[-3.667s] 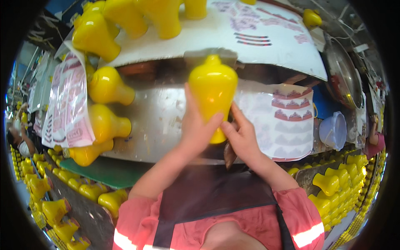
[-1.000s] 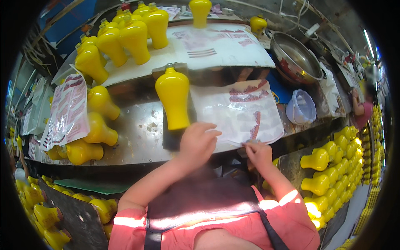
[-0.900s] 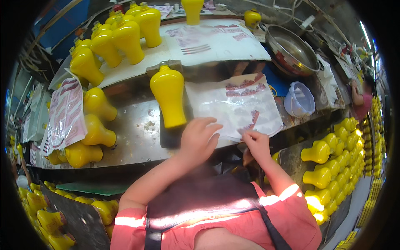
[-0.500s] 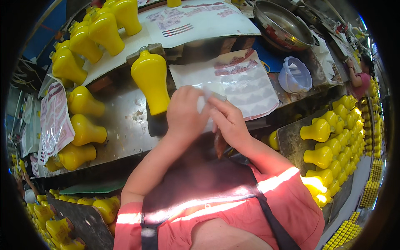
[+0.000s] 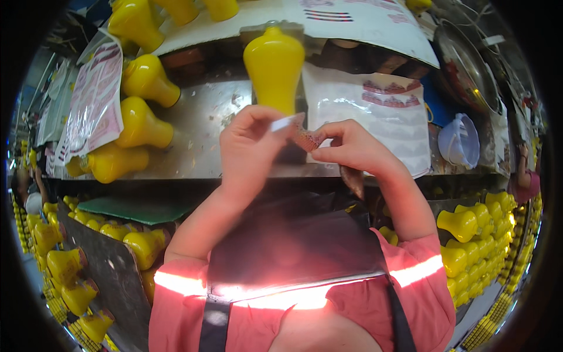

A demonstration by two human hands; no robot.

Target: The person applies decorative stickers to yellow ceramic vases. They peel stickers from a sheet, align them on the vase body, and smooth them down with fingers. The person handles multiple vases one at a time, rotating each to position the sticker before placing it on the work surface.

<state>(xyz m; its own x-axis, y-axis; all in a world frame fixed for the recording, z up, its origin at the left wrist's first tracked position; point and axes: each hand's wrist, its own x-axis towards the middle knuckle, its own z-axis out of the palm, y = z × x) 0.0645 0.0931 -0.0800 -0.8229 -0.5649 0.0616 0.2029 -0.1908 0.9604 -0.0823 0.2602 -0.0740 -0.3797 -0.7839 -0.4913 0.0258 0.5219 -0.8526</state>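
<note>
Between my two hands is a small curved decal with a reddish-brown pattern. My left hand pinches its left end together with a white paper strip. The fingertips of my right hand pinch the other end. Below the right palm hangs a brown, flat-looking piece; its kind I cannot make out. Just beyond my hands lies a glossy yellow bottle, its neck end toward a block at the far side. Right of it, a decal sheet under clear film shows several printed pieces at its far end.
A pale lilac bucket and a large metal pan stand at the right. More yellow bottles and a pink-printed sheet lie at the left. Racks of yellow bottles flank me. Another person is far right.
My hands have drawn apart, and the patterned decal now shows between them beside the white strip. The view has turned, shifting the bench toward the right and upward.
</note>
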